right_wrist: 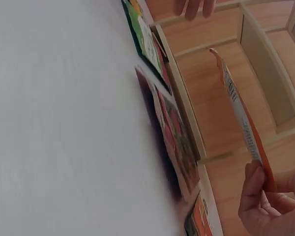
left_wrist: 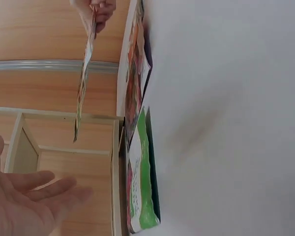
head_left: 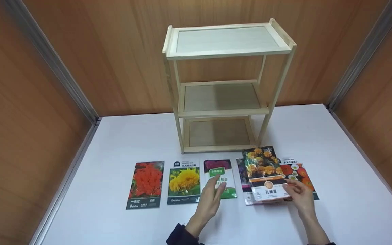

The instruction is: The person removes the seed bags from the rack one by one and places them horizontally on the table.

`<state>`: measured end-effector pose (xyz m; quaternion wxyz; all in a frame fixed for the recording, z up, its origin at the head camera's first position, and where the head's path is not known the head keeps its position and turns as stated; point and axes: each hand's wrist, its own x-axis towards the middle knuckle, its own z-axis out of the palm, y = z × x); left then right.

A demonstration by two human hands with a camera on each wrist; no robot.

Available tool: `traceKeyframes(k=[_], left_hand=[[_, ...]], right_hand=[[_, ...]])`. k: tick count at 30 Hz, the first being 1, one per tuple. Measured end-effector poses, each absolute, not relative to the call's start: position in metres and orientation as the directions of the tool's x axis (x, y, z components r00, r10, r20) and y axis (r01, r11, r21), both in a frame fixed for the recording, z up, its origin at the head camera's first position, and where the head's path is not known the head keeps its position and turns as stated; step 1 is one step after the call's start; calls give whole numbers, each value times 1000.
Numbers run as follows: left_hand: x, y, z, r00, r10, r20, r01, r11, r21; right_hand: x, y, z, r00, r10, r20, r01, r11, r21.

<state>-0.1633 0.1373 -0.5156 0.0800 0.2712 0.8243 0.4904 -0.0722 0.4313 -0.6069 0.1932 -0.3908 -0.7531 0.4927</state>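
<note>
My right hand [head_left: 299, 197] pinches the lower right corner of a seed packet [head_left: 264, 170] with orange-yellow flowers on its front. Raised above the table, this packet overlaps a purple-flowered packet [head_left: 241, 168] and the edge of a packet with red, orange and white flowers [head_left: 306, 180]. Its barcoded back [right_wrist: 243, 118] shows in the right wrist view. My left hand [head_left: 209, 200], fingers loosely extended, holds nothing. In the head view it overlaps a green-and-white packet [head_left: 230, 190]; the left wrist view shows it raised off the table, palm visible.
Left of these lie a yellow-flowered packet [head_left: 184, 182] and a red-flowered packet [head_left: 146, 182], in one row on the white table [head_left: 107, 231]. Behind the row stands a three-tier wooden shelf [head_left: 223, 112]. Wood-grain panels [head_left: 97, 51] enclose the back and sides.
</note>
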Motion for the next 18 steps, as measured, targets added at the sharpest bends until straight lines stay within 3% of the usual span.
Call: traceKeyframes(k=[4,11,18], left_hand=[[-168,125,-519,-832,528,169,441,445,779],[-184,99,-529,-789,555,265,596,584,551],[-199,71,-542,-780,516,354,625,662,414]], right_hand=[[-57,458,-609,-576,814,-82,420,208,-883],[-34,501,-607,-509,855,-98,469,181,-865],[-14,539,-587,-456,858,-235,449,-6,-893]])
